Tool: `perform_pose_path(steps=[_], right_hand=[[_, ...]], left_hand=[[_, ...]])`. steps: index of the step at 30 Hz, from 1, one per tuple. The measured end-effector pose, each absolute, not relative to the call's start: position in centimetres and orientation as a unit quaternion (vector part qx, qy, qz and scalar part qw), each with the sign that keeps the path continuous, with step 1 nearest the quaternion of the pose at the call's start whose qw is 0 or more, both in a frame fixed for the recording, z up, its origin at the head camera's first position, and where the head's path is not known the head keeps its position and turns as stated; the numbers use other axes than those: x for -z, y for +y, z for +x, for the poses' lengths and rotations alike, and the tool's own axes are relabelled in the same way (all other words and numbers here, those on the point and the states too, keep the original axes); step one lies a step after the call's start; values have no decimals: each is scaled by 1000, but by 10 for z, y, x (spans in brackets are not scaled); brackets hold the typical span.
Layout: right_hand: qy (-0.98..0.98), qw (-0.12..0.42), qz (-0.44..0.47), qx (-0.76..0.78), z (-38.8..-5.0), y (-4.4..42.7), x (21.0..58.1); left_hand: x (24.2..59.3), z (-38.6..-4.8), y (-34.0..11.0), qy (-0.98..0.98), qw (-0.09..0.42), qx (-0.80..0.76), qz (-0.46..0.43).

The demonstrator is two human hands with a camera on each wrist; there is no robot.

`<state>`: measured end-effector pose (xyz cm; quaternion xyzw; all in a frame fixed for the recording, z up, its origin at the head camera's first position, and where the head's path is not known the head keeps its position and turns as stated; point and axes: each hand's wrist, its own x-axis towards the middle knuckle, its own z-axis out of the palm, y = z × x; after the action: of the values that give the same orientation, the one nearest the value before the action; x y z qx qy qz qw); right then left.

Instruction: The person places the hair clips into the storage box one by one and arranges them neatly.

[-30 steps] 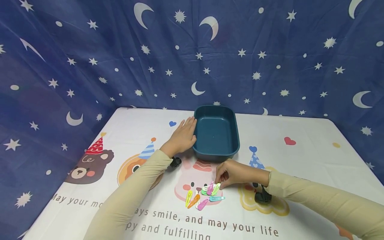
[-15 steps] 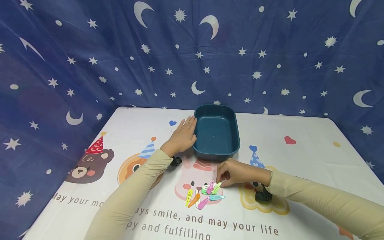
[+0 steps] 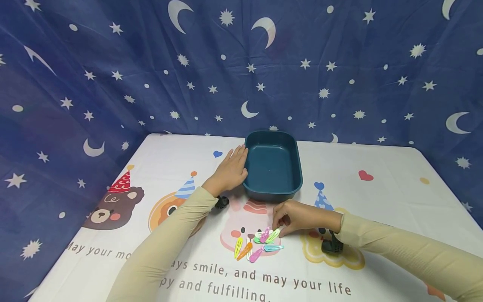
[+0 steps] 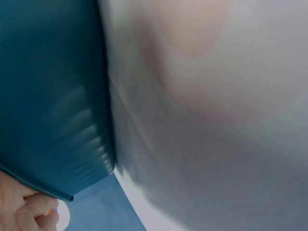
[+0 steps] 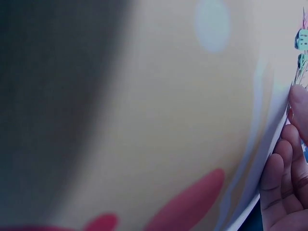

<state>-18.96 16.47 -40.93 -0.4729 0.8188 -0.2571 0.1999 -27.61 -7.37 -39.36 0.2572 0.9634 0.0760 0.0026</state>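
My left hand (image 3: pixel 229 171) rests with extended fingers against the left side of the dark teal container (image 3: pixel 271 196). In the left wrist view, fingers (image 4: pixel 34 211) touch the rim of the container (image 4: pixel 53 110). Thumb and index finger of my right hand (image 3: pixel 302 216) pinch the upper end of a yellow-green hair clip (image 3: pixel 273 236), at the right edge of a small group of clips. Close by lie a pink clip (image 3: pixel 265 234), a yellow one (image 3: pixel 238 247), an orange one (image 3: pixel 245 251), a second pink one (image 3: pixel 257 254) and a light blue one (image 3: pixel 274 248).
A white cloth with printed animals and lettering covers the table (image 3: pixel 392 201). Behind and to the left hangs a blue curtain (image 3: pixel 211 50) with moons and stars. Small black devices (image 3: pixel 332 246) sit at both wrists.
The yellow-green clip has turned slightly, its upper end shifting right along with my right fingertips. My left hand and the container hold their places.
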Motion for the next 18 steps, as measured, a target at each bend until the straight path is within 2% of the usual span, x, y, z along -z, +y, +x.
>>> perform_pose_path(steps=[18], right_hand=[[830,194,-447,272,-186,169,405]], left_hand=[[390,-274,-73,964,9,-75,256]])
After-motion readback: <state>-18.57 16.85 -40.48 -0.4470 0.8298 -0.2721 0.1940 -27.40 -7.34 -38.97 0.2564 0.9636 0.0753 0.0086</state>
